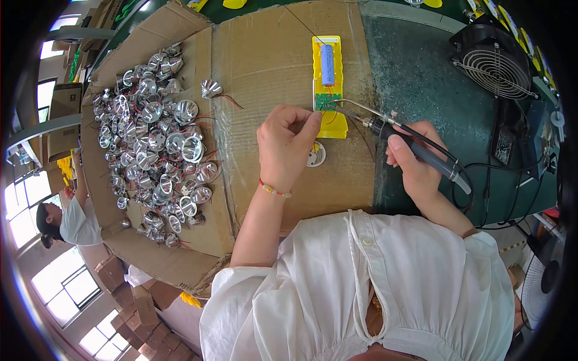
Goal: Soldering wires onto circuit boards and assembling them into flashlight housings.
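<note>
So from the head view, my left side is hemmed in by a cardboard box (162,268) full of silver reflector cups (147,135), with one loose reflector (211,89) just outside the heap. Between that and the yellow casing (335,127) there's a decent stretch of cardboard sheet (265,69) to move over; its right edge ends on the green table (409,78), where the black fan (494,66) takes the far corner. The casing lies in front of me with a blue battery (327,65) and a green circuit board (324,101) in it. My right hand (416,161) is wrapped around the soldering iron (421,151), tip right by the board, can't tell if touching. My left hand (285,137) has thumb and index nearly together at the board's lower left; can't tell if they're pinching a wire.
</note>
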Demonstrator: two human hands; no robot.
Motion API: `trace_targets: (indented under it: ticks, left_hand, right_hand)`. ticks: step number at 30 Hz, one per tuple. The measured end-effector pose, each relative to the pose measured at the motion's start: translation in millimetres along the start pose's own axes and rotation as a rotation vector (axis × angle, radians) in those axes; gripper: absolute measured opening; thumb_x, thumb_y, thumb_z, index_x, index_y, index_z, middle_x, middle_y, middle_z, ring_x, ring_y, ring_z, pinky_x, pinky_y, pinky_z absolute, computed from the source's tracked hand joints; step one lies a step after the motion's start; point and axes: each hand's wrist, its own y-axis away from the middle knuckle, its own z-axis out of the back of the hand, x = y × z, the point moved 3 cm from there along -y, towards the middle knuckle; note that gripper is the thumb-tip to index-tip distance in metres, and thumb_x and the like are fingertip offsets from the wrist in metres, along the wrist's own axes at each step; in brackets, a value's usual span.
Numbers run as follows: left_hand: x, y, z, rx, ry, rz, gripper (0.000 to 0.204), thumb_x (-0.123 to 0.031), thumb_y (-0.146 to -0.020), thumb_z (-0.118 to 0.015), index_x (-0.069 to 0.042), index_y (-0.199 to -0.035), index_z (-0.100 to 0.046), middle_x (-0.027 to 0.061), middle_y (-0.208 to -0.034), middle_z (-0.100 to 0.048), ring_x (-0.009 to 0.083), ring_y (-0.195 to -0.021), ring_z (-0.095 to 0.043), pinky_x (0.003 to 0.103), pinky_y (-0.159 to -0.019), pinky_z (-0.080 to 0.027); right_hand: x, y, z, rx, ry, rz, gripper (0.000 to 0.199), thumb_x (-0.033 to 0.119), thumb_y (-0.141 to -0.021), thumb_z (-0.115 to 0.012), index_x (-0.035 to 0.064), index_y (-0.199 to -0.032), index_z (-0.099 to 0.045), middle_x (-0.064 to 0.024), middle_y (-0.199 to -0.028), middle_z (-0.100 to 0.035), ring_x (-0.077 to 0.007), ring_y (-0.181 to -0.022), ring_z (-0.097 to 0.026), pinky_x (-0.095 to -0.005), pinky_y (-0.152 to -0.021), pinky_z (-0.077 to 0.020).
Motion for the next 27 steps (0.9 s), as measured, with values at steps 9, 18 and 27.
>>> trace_targets:
  ticks: [9,18,27]
  left_hand:
    - [-1.4,-2.6,-2.2,-0.034,-0.060,-0.022,0.013,-0.008,-0.074,-0.065,0.003,-0.070,-0.061,0.0087,-0.069,-0.056,0.0139,-0.054,-0.055,0.026,-0.052,-0.044]
    - [-1.1,-2.3,-0.7,-0.031,-0.079,-0.002,0.013,-0.008,-0.074,-0.065,0.003,-0.070,-0.061,0.0087,-0.070,-0.056,0.0136,-0.054,-0.055,0.026,-0.052,-0.044]
    - [-2.1,-5.2,3.0,-0.034,-0.089,0.002,0.015,-0.009,-0.074,-0.066,0.003,-0.070,-0.061,0.0074,-0.068,-0.057,0.0110,-0.053,-0.055,0.025,-0.050,-0.043]
  right_hand:
    - [-4.7,-5.3,-7.4,0.036,0.047,0.002,0.015,0.010,-0.081,-0.062,-0.0001,-0.088,-0.052,-0.0069,-0.065,-0.057,-0.0092,-0.051,-0.052,-0.0202,-0.046,-0.0420]
    - [-5.5,-2.7,-3.0,-0.026,-0.163,-0.099,0.017,0.011,-0.081,-0.063,0.0002,-0.089,-0.053,-0.0073,-0.066,-0.059,-0.0088,-0.054,-0.055,-0.0197,-0.048,-0.0441]
    - [-3.7,-2.6,17.6,-0.073,-0.111,-0.004,0.016,0.009,-0.081,-0.063,0.0000,-0.089,-0.052,-0.0069,-0.067,-0.058,-0.0089,-0.054,-0.054,-0.0199,-0.049,-0.0442]
